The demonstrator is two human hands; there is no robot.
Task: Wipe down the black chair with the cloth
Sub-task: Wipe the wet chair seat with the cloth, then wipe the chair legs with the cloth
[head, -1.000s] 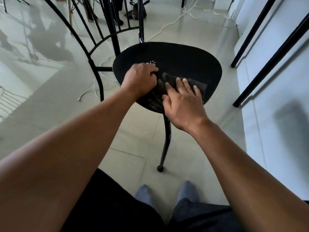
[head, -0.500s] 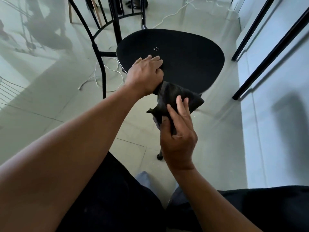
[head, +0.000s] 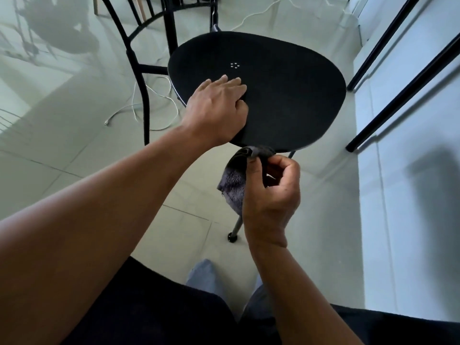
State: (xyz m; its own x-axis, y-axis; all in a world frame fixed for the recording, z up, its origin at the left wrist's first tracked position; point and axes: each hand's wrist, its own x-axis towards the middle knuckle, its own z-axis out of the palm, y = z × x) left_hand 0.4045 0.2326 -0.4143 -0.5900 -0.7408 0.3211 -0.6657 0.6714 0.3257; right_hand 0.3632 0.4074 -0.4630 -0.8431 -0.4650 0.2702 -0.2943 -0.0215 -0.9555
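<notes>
Glossy pale tiled floor [head: 74,150], white cables [head: 149,105], black poles [head: 403,90]

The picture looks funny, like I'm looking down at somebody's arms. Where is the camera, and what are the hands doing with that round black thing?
The camera sits on a person's head, looking down, so you see their own arms and feet. The round black thing is a chair seat. The left hand lies flat on the seat, fingers straight, near its edge. The right hand pinches a grey cloth just below the seat's front edge; the cloth hangs down. White cables lie on the tiled floor.
</notes>
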